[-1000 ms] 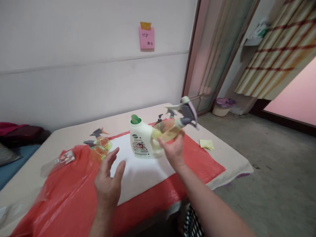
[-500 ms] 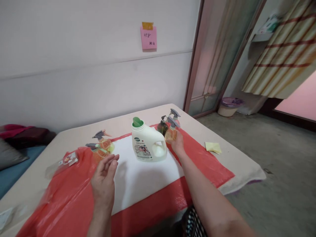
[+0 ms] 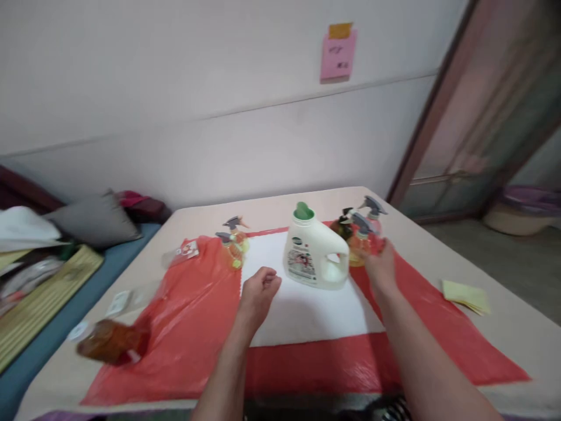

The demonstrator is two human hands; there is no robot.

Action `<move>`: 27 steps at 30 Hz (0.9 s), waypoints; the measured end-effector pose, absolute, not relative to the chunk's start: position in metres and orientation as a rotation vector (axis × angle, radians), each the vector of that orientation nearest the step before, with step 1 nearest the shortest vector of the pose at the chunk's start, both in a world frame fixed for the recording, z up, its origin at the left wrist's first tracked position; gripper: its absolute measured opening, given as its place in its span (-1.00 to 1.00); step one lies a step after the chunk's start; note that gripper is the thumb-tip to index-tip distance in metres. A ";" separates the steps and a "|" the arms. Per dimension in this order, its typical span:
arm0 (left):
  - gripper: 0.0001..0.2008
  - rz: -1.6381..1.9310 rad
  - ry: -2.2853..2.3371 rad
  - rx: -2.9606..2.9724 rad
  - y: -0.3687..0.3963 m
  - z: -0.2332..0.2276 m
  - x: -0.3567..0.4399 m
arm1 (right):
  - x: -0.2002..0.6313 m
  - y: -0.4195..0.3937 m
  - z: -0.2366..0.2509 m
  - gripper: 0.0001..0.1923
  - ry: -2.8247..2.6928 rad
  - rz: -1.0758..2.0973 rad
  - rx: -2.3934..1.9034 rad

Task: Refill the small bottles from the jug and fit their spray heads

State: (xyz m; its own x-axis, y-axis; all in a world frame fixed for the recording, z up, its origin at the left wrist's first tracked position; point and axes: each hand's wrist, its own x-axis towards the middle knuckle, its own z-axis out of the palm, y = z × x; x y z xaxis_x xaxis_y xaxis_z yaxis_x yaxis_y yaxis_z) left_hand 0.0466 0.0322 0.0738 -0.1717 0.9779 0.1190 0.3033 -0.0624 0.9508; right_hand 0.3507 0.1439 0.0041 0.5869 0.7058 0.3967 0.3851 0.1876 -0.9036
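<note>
A: Right hand (image 3: 380,266)?
B: We see it wrapped on the orange spray bottle (image 3: 360,245), right of centre, beside the white jug (image 3: 316,254). Looks like we're setting it down.
A: Left hand (image 3: 259,290)?
B: Loosely curled, empty, over the tabletop (image 3: 504,327). Next calls for letting go cleanly.

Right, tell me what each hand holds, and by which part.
The right hand is at the body of an orange spray bottle, though a closed grip cannot be told. The left hand, loosely curled, holds nothing.

One head-worn view looks forward and down, close over the red-sheeted desk (image 3: 307,356), facing the white wall (image 3: 175,88).
</note>
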 end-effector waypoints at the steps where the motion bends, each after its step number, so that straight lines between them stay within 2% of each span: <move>1: -0.92 1.294 1.566 1.396 0.035 0.073 0.044 | 0.351 0.144 0.006 -0.31 -0.894 0.294 -1.489; 4: -0.92 1.439 1.692 1.325 0.045 0.073 0.029 | 0.348 0.141 0.012 -0.26 -0.773 0.343 -1.532; 9: -0.70 1.721 1.765 1.168 0.061 0.074 0.008 | 0.325 0.123 0.033 -0.43 -0.793 0.323 -1.397; 19: -0.56 1.763 1.250 0.680 0.094 0.060 -0.002 | 0.309 0.110 0.048 -0.51 -0.787 0.389 -1.338; 22: -0.59 1.781 1.182 0.627 0.093 0.065 -0.008 | 0.306 0.104 0.052 -0.54 -0.869 0.274 -1.285; 27: -0.56 1.789 1.298 0.603 0.090 0.063 -0.016 | 0.281 0.072 0.077 -0.64 -1.137 -0.163 -1.111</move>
State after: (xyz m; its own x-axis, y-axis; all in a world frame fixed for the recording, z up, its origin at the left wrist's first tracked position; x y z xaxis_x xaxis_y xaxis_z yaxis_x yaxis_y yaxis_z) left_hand -0.0159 0.0901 0.0625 -0.5445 0.8345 -0.0847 -0.3390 -0.1265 0.9322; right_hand 0.2811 0.0719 0.0766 0.4694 0.4063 0.7840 0.6098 0.4930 -0.6206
